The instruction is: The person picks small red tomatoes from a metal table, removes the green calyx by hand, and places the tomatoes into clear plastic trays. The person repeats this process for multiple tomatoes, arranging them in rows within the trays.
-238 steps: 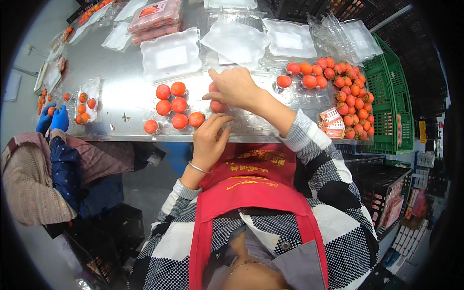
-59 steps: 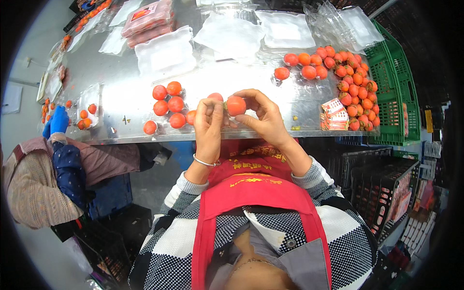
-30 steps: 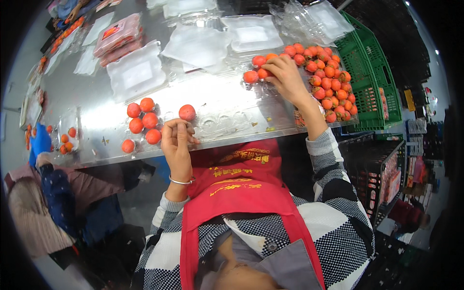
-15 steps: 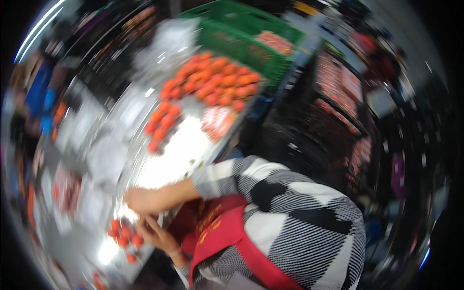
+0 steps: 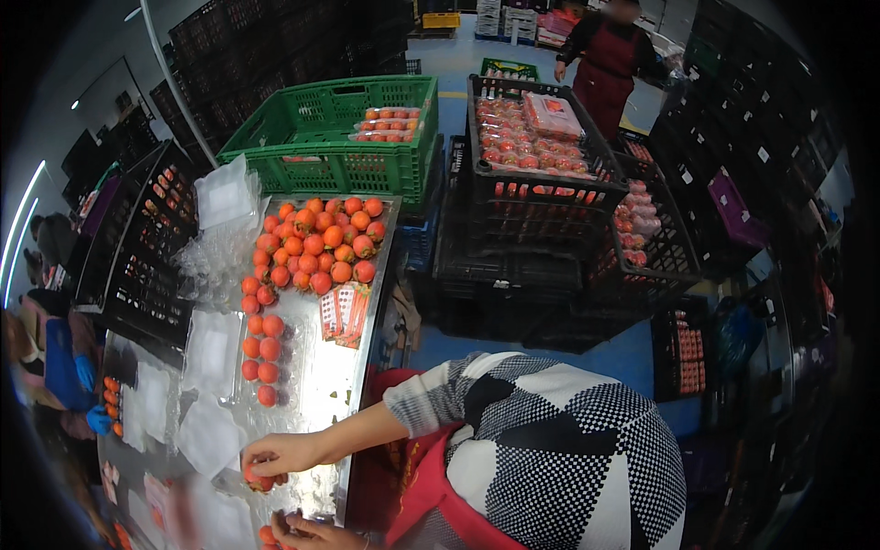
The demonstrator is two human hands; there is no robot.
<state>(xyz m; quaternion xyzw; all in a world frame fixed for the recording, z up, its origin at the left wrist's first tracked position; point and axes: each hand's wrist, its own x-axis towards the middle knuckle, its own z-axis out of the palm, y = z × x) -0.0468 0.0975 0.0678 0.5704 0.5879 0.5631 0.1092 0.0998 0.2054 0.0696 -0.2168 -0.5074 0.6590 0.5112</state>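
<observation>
Steel desk (image 5: 316, 390): runs from the green crate down to the lower edge, its rim passing under the right forearm (image 5: 362, 434).
Black crate (image 5: 559, 188): stands well to the right, beyond the desk, filled with packed fruit (image 5: 527, 151).
Green crate (image 5: 385, 170): stands at the desk's far end, with more packed fruit in its right-hand part.
Pile (image 5: 316, 243): loose orange-red fruit massed at the far end of the desk, near the green crate.
Right sleeve (image 5: 550, 412): black and white checks, slanting in from the lower right; its cuff sits well short of the wrist.
Right forearm: bare, stretched to the left and slightly downward over the desk rim, wrist almost in line with it.
Tray (image 5: 286, 357): clear, with a short double row of fruit, between the pile and the right hand.
Hands: apart from each other, the right one farther along the desk, the left one lower.
Right hand (image 5: 280, 455): back upward, knuckles raised, fingers bent down and closed around one fruit.
Left hand (image 5: 316, 530): at the bottom edge and partly cut off, fingers bent and pointing left, just beside some fruit; whether it grips any, I cannot tell.
Cards (image 5: 346, 313): fanned out on the desk, touching or just beside the pile.
Held fruit (image 5: 259, 479): under the right fingers, leafy end downward, over the desk; whether it rests on anything is unclear.
</observation>
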